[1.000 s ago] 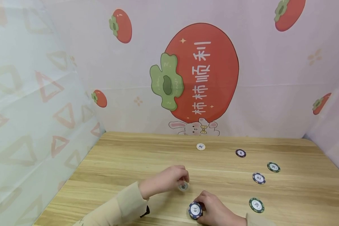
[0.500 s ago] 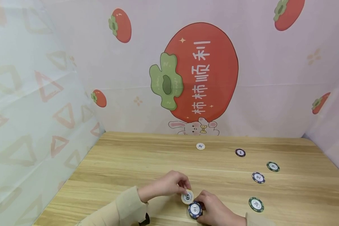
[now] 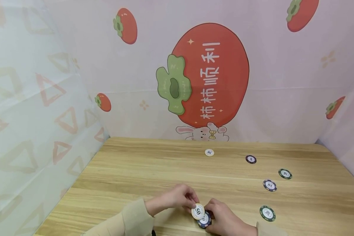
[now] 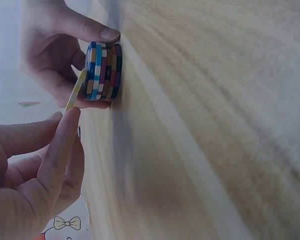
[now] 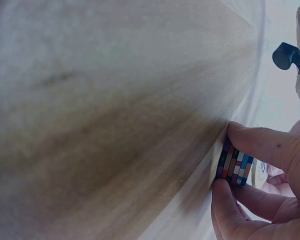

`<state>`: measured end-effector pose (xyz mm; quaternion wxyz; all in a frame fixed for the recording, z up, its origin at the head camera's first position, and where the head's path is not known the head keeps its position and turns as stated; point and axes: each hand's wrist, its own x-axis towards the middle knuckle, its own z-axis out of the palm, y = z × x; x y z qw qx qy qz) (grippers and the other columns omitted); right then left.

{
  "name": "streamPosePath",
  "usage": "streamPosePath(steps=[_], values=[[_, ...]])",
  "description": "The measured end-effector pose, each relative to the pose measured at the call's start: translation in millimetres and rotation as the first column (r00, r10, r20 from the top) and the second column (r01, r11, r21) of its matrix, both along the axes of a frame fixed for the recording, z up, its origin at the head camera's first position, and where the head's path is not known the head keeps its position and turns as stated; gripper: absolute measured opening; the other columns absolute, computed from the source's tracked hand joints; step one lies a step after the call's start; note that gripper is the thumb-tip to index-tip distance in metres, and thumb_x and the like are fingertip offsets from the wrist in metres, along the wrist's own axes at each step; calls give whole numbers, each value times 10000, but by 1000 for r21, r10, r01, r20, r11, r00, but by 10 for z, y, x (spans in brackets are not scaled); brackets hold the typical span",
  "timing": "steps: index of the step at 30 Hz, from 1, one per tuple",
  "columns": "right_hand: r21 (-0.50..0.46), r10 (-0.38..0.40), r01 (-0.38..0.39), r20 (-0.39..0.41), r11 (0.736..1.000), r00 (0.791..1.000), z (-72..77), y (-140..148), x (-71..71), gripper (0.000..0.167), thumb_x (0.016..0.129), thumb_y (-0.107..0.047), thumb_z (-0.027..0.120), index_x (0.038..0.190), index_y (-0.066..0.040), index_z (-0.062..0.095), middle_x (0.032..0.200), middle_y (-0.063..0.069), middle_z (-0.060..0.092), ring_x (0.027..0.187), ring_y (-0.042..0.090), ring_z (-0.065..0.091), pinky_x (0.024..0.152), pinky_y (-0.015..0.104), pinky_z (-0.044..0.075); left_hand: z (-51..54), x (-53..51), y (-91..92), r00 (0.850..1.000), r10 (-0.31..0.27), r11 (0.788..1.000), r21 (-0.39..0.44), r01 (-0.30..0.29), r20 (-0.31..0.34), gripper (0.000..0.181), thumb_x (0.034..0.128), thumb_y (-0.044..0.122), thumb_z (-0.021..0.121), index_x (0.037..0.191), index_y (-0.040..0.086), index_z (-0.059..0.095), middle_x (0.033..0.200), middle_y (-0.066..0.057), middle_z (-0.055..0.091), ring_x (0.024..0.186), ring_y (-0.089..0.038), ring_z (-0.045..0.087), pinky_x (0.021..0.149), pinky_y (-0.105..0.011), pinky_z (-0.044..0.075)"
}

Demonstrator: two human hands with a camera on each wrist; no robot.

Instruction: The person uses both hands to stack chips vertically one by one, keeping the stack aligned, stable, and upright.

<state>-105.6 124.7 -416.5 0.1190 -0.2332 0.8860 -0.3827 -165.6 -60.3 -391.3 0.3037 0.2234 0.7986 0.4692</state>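
Between its thumb and fingers my left hand [image 3: 181, 197] pinches a pale yellow-edged poker chip [image 3: 198, 211] marked 50. That chip is tilted, its far edge at the top of a stack of poker chips [image 4: 104, 72], as the left wrist view shows. A blue chip [image 3: 205, 222] marked 10 tops the stack, partly covered by the pale one in the head view. My right hand [image 3: 225, 218] holds the stack by its sides, thumb and fingers around it, on the wooden table [image 3: 129, 167]. Several chips of different colours make up the stack.
Loose chips lie flat on the table: a white chip [image 3: 209, 152] at the back, a purple chip [image 3: 251, 159], a green chip [image 3: 285, 173], a blue chip [image 3: 269, 185] and a nearer green chip [image 3: 267, 213] on the right. Printed cloth walls [image 3: 135, 114] enclose the table.
My left hand has brought the pale 50 chip rightward and nearer, from the table to over the stack's top. My right hand has stayed in place around the stack.
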Motion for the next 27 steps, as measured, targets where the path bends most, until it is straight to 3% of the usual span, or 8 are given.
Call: streamPosePath(steps=[20,27], values=[[-11,6,-7,-118,1000,993,-16,-2,22,322,585,-43,764,886,-77,655,798,-121,464,690,-14,403,596,171,384,-100,93,112,997,-6,1000,-23,5,-77,52,724,-100,676,719,-60,644,632,-113,639,548,-173,608,491,-191,490],[-21,15,-18,-102,1000,995,-24,16,26,325,594,-39,763,891,-103,648,803,-100,460,685,-2,397,584,174,369,-99,119,125,992,-6,999,-47,0,-124,58,723,-68,693,703,-30,653,605,-49,633,488,-30,533,477,-150,462]])
